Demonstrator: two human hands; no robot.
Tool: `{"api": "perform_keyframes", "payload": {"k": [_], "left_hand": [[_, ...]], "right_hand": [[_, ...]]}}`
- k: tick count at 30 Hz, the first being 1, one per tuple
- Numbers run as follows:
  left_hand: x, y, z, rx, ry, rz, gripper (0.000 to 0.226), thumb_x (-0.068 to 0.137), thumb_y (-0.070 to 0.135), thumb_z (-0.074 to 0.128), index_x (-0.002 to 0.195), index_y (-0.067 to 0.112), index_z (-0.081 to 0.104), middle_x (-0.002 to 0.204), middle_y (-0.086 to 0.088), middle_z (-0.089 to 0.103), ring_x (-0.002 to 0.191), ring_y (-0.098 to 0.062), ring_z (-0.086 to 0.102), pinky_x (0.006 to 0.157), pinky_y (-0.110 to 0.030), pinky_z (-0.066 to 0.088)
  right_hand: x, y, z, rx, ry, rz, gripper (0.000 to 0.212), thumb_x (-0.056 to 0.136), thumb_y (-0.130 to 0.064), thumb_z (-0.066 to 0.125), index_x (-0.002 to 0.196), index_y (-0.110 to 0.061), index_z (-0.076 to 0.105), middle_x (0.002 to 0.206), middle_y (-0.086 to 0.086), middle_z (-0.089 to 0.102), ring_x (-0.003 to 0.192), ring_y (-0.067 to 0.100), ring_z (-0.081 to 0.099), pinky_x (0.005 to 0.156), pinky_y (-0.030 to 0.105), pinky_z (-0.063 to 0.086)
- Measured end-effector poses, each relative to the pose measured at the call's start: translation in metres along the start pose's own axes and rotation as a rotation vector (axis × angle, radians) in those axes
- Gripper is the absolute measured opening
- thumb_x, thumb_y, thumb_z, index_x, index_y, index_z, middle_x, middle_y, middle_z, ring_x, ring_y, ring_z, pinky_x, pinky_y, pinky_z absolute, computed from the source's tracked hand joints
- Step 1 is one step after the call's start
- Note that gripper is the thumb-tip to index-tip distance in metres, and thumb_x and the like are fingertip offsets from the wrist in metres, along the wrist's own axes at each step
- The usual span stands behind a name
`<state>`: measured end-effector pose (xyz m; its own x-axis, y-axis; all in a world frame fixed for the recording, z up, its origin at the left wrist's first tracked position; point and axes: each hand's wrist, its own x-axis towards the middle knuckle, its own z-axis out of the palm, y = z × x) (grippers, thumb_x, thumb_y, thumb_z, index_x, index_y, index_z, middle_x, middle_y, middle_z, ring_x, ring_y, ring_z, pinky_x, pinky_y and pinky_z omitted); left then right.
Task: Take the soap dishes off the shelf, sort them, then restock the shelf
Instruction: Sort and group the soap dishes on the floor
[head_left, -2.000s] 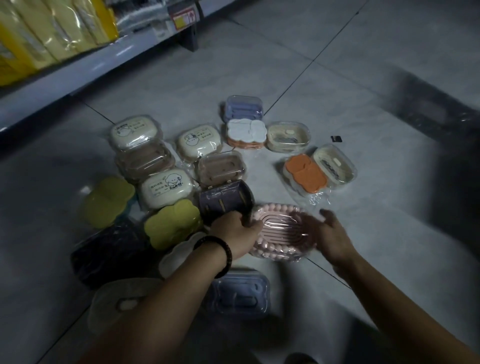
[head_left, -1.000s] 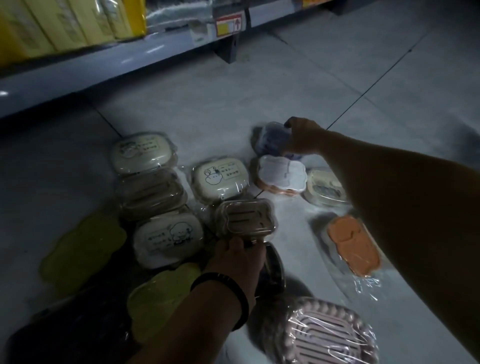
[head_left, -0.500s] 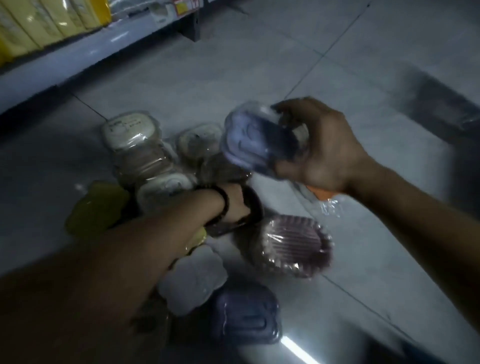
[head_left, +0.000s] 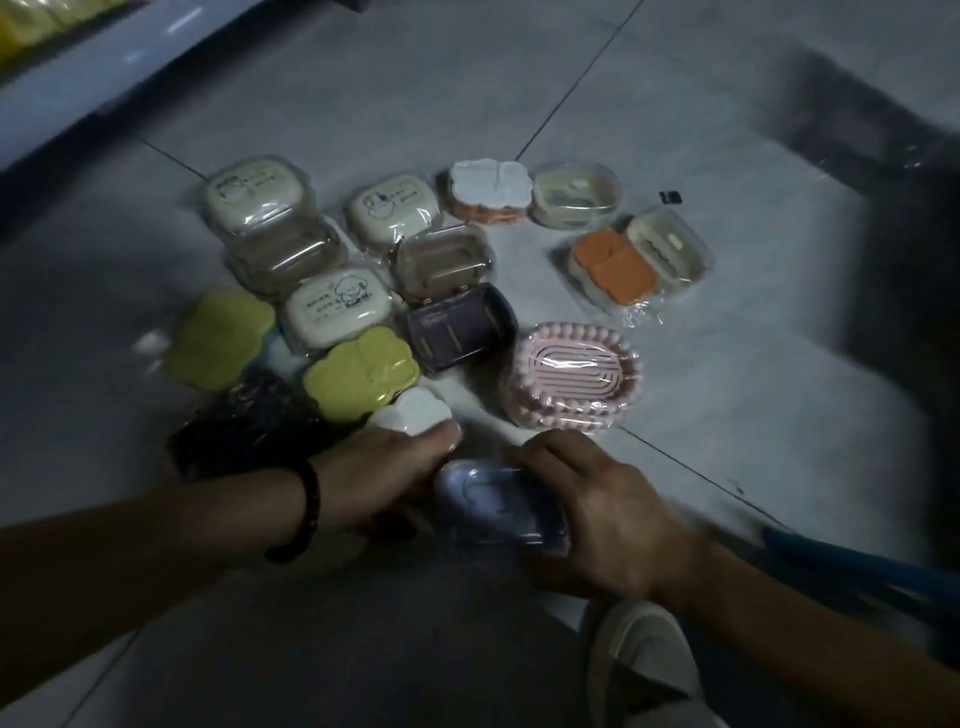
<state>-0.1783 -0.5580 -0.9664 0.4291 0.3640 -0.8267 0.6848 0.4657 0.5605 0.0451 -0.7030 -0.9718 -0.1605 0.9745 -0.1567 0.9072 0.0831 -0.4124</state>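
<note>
Several wrapped soap dishes lie on the grey tile floor. A lilac-blue soap dish (head_left: 498, 504) sits low between my hands. My right hand (head_left: 602, 514) grips its right side from above. My left hand (head_left: 384, 478), with a dark bead bracelet, curls round its left end, thumb beside a white cloud-shaped dish (head_left: 415, 410). What lies under the lilac dish is hidden. Just beyond are a pink beaded oval dish (head_left: 571, 382) and a dark purple box dish (head_left: 460, 327).
Cream cartoon dishes (head_left: 337, 306), brown clear dishes (head_left: 441, 260), yellow-green cloud dishes (head_left: 358, 371), an orange dish (head_left: 613, 267) and a dark packet (head_left: 244, 421) fill the floor ahead. The shelf edge (head_left: 78, 73) runs top left. My shoe (head_left: 639, 670) is at the bottom.
My right hand took the lilac-blue dish from the far row and brought it down near me. My left hand left the dark purple box and came to the lilac dish.
</note>
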Motion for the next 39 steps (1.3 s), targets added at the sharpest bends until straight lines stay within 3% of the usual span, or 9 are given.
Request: {"api": "perform_keyframes", "payload": {"k": [7, 12, 17, 20, 24, 28, 33, 37, 39], "left_hand": [[0.021, -0.038, 0.028, 0.115, 0.036, 0.14, 0.039, 0.082, 0.051, 0.082, 0.089, 0.014, 0.073, 0.067, 0.0, 0.069, 0.06, -0.016, 0.061, 0.058, -0.028, 0.046], [0.03, -0.041, 0.043, 0.274, 0.129, 0.243, 0.035, 0.095, 0.05, 0.07, 0.093, 0.015, 0.074, 0.074, 0.005, 0.069, 0.066, -0.01, 0.062, 0.063, -0.026, 0.043], [0.035, -0.043, 0.051, 0.16, 0.134, 0.234, 0.023, 0.096, 0.042, 0.072, 0.092, 0.02, 0.071, 0.072, 0.008, 0.064, 0.068, -0.011, 0.06, 0.063, -0.026, 0.043], [0.034, -0.035, 0.057, 0.104, 0.1, 0.23, 0.044, 0.083, 0.055, 0.069, 0.099, 0.014, 0.073, 0.074, 0.007, 0.065, 0.068, -0.011, 0.059, 0.062, -0.026, 0.043], [0.039, -0.016, 0.07, -0.029, 0.022, 0.224, 0.018, 0.102, 0.025, 0.067, 0.087, 0.017, 0.069, 0.079, -0.004, 0.067, 0.064, -0.01, 0.059, 0.061, -0.023, 0.046], [0.05, -0.005, 0.08, -0.09, -0.005, 0.195, 0.038, 0.082, 0.051, 0.076, 0.079, 0.014, 0.07, 0.058, 0.007, 0.057, 0.052, -0.012, 0.05, 0.06, -0.03, 0.039], [0.051, 0.005, 0.086, 0.009, 0.02, 0.222, 0.081, 0.065, 0.067, 0.064, 0.11, 0.001, 0.07, 0.093, -0.006, 0.067, 0.089, -0.024, 0.062, 0.095, -0.055, 0.058], [0.047, 0.006, 0.089, -0.017, 0.051, 0.141, 0.053, 0.055, 0.074, 0.069, 0.078, 0.027, 0.077, 0.062, 0.0, 0.056, 0.065, -0.023, 0.053, 0.068, -0.042, 0.046], [0.047, 0.014, 0.088, -0.023, 0.058, 0.102, 0.049, 0.074, 0.065, 0.073, 0.09, 0.019, 0.076, 0.068, -0.002, 0.056, 0.062, -0.021, 0.053, 0.065, -0.035, 0.046]], "right_hand": [[-0.014, 0.004, 0.029, 0.141, 0.138, 0.121, 0.102, 0.073, -0.053, 0.08, 0.161, -0.031, 0.034, 0.157, -0.005, 0.042, 0.14, 0.017, 0.048, 0.104, 0.036, 0.056], [-0.03, 0.008, 0.05, 0.696, 0.206, 0.501, 0.095, 0.076, -0.065, 0.075, 0.158, -0.033, 0.039, 0.148, -0.015, 0.054, 0.133, 0.002, 0.054, 0.108, 0.028, 0.05], [-0.027, -0.001, 0.059, 1.213, 0.289, 0.819, 0.033, 0.097, -0.04, 0.073, 0.127, -0.025, 0.07, 0.113, -0.001, 0.078, 0.105, 0.017, 0.075, 0.083, 0.032, 0.063], [-0.026, 0.002, 0.056, 1.194, 0.319, 0.834, 0.017, 0.102, -0.026, 0.066, 0.115, -0.021, 0.076, 0.103, -0.003, 0.08, 0.1, 0.018, 0.076, 0.079, 0.03, 0.063], [-0.029, 0.015, 0.054, 1.149, 0.379, 0.881, 0.033, 0.091, -0.046, 0.066, 0.115, -0.027, 0.078, 0.106, -0.004, 0.08, 0.104, 0.02, 0.075, 0.091, 0.045, 0.061], [-0.032, 0.027, 0.049, 1.132, 0.449, 0.911, 0.04, 0.087, -0.051, 0.063, 0.114, -0.026, 0.078, 0.105, -0.001, 0.08, 0.105, 0.023, 0.074, 0.091, 0.047, 0.061], [-0.035, 0.033, 0.044, 1.137, 0.444, 0.916, 0.03, 0.101, -0.044, 0.063, 0.122, -0.026, 0.075, 0.113, -0.001, 0.079, 0.109, 0.021, 0.073, 0.094, 0.045, 0.059], [-0.035, 0.037, 0.038, 1.121, 0.406, 0.908, 0.027, 0.101, -0.043, 0.061, 0.116, -0.026, 0.076, 0.107, -0.004, 0.08, 0.107, 0.02, 0.074, 0.092, 0.043, 0.058], [-0.033, 0.04, 0.034, 1.093, 0.387, 0.911, 0.037, 0.09, -0.055, 0.059, 0.105, -0.026, 0.077, 0.1, -0.004, 0.08, 0.1, 0.021, 0.074, 0.09, 0.046, 0.058]]}}
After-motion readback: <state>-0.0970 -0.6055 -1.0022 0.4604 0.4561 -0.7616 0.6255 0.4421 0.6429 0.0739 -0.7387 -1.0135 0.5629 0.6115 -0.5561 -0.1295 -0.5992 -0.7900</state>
